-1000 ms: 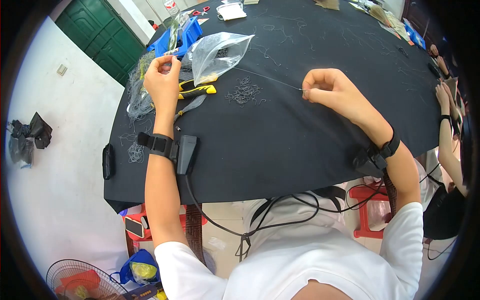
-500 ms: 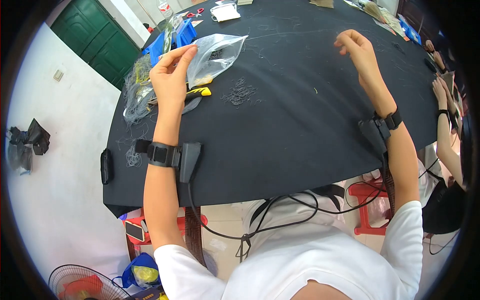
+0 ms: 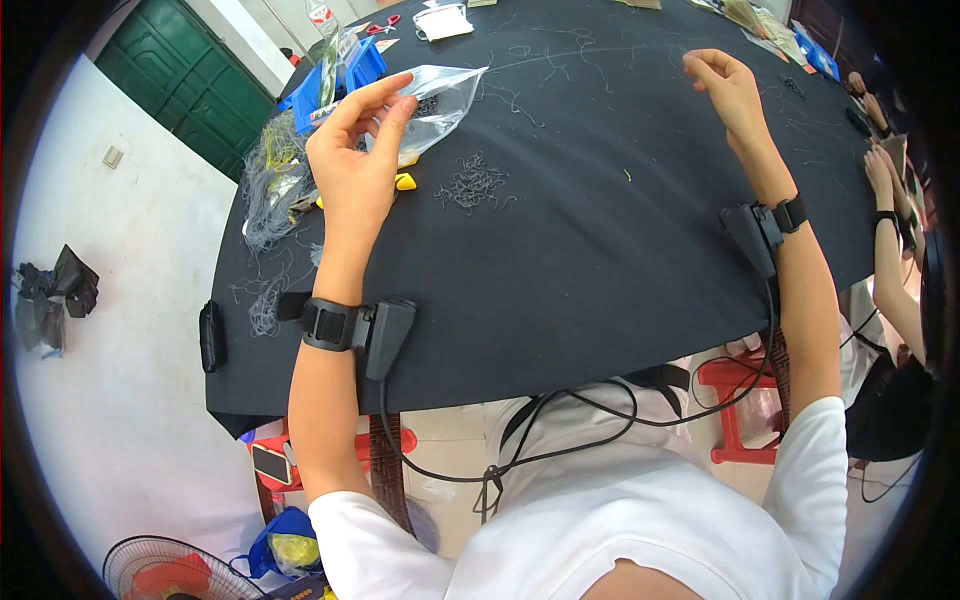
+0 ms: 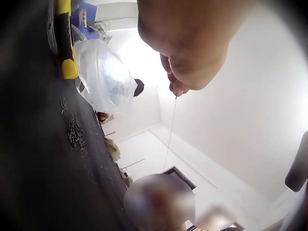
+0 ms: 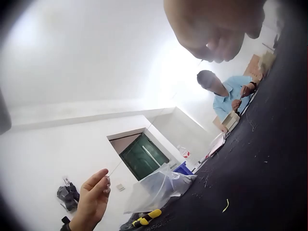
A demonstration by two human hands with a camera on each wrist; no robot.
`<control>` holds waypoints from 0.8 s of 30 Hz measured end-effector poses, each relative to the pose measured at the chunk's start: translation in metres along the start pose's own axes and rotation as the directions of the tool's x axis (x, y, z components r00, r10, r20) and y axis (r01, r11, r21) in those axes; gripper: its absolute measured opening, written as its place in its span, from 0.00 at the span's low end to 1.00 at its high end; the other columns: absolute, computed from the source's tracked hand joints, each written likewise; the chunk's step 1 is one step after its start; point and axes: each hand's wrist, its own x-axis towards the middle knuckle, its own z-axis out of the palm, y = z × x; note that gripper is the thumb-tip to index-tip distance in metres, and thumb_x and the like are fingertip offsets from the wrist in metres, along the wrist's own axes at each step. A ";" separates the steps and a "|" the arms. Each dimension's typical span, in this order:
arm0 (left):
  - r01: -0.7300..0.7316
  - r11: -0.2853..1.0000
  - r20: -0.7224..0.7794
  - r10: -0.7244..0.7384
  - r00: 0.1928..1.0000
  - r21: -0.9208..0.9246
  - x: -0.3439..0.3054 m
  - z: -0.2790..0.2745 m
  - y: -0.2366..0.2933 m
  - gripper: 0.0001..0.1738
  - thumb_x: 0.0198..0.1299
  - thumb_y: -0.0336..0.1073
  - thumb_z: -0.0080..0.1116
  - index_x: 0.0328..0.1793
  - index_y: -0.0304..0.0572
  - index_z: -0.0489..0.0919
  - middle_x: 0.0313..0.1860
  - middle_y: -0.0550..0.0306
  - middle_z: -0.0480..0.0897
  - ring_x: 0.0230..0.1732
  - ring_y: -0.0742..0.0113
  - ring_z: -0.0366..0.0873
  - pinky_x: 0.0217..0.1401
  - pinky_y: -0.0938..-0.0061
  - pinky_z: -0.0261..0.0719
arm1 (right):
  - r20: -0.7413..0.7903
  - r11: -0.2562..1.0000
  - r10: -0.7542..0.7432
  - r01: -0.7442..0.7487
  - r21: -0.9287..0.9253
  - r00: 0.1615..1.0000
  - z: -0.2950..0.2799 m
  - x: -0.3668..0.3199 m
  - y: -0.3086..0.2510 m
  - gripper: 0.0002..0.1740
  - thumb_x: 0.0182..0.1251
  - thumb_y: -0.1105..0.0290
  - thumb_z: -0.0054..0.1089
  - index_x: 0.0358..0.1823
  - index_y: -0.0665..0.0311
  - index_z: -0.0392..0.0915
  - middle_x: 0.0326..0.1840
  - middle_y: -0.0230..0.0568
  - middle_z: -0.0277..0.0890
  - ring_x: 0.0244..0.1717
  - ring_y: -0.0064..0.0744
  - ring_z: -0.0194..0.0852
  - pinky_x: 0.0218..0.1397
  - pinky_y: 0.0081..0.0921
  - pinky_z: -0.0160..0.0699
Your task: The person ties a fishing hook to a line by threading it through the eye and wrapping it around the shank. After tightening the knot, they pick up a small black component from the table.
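My left hand is raised over the left part of the black table, thumb and fingers pinching one end of a thin thread. The thread stretches up toward my right hand, which is lifted farther right with its fingertips together on the other end. Behind the left fingers stands a clear plastic bag with dark bits inside. Nearer lies a pile of short, dark, curled pieces. A yellow-and-black tool handle is partly hidden by my left hand in the head view.
A tangle of grey strands lies at the table's left edge. Behind it are a blue bin, a bottle and red scissors. Loose threads and a yellow scrap lie on the cloth. People sit around the table.
My right hand has moved up and away to the right, drawing the thread long. My left hand has shifted right, and its fingers now overlap the bag in the head view.
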 end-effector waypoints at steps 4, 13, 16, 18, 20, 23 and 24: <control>0.016 0.999 0.001 -0.016 1.000 -0.052 0.000 0.002 -0.004 0.10 0.54 0.29 0.61 0.44 0.40 0.83 0.33 0.62 0.82 0.33 0.81 0.73 0.38 0.84 0.69 | 0.014 0.997 -0.062 0.063 -0.047 0.998 -0.005 0.004 0.005 0.12 0.61 0.63 0.58 0.40 0.64 0.79 0.33 0.30 0.76 0.36 0.17 0.70 0.42 0.17 0.68; 0.085 0.947 0.313 -0.186 0.931 0.311 0.001 -0.016 0.014 0.08 0.57 0.32 0.58 0.40 0.39 0.83 0.35 0.59 0.83 0.34 0.77 0.76 0.39 0.81 0.72 | -0.049 0.824 -0.085 0.043 -0.564 0.995 -0.042 0.022 0.028 0.15 0.57 0.59 0.58 0.39 0.60 0.82 0.36 0.40 0.81 0.38 0.32 0.80 0.43 0.27 0.74; 0.022 0.913 0.389 -0.195 0.900 0.408 0.001 -0.073 0.041 0.08 0.57 0.31 0.58 0.39 0.36 0.82 0.34 0.61 0.83 0.33 0.77 0.75 0.36 0.81 0.70 | -0.090 0.696 0.007 -0.070 -0.714 0.996 -0.045 0.018 0.035 0.14 0.57 0.60 0.57 0.40 0.60 0.82 0.38 0.42 0.81 0.41 0.37 0.80 0.45 0.30 0.74; 0.029 0.853 0.382 -0.263 0.886 0.520 -0.017 -0.110 0.048 0.08 0.57 0.31 0.57 0.38 0.33 0.81 0.32 0.60 0.82 0.33 0.78 0.75 0.36 0.81 0.69 | -0.063 0.645 0.057 -0.085 -0.760 0.996 -0.048 0.018 0.043 0.13 0.57 0.63 0.56 0.40 0.59 0.82 0.41 0.42 0.81 0.43 0.39 0.79 0.47 0.32 0.74; 0.206 0.681 0.312 -0.555 0.771 0.702 -0.037 -0.138 0.056 0.08 0.56 0.30 0.58 0.38 0.31 0.81 0.33 0.57 0.83 0.35 0.74 0.77 0.41 0.77 0.74 | -0.056 0.630 0.101 -0.108 -0.769 0.993 -0.050 0.020 0.050 0.14 0.57 0.64 0.54 0.42 0.59 0.82 0.43 0.43 0.80 0.45 0.40 0.79 0.48 0.33 0.74; 0.217 0.539 0.227 -0.640 0.734 0.814 -0.073 -0.161 0.046 0.10 0.55 0.31 0.59 0.40 0.32 0.81 0.35 0.53 0.83 0.36 0.68 0.79 0.43 0.75 0.75 | -0.067 0.647 0.107 -0.121 -0.752 0.992 -0.050 0.025 0.054 0.15 0.57 0.66 0.52 0.44 0.58 0.81 0.45 0.44 0.80 0.47 0.41 0.78 0.50 0.33 0.73; 0.245 0.534 0.212 -0.655 0.726 0.810 -0.079 -0.160 0.043 0.11 0.54 0.31 0.60 0.41 0.32 0.81 0.36 0.52 0.83 0.36 0.67 0.80 0.43 0.74 0.75 | -0.074 0.651 0.073 -0.103 -0.752 0.995 -0.048 0.024 0.053 0.16 0.57 0.66 0.51 0.45 0.58 0.81 0.46 0.44 0.79 0.48 0.41 0.77 0.51 0.33 0.73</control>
